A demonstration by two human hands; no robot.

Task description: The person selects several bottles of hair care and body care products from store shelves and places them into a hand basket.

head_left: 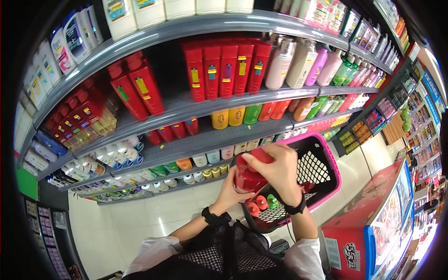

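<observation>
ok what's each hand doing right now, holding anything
left hand: closed on the red plastic bottle, gripping from below
right hand: closed over the same bottle's top

head view, downward, near shelves (210, 140)

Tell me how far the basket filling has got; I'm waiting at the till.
Done: the pink basket already holds bottles with orange, red and green caps. In hand: the left hand and right hand grip a red bottle above it. Left: that bottle is not yet set inside.

Grey stocked shelves (196, 144), pale tiled floor (154, 210).
</observation>
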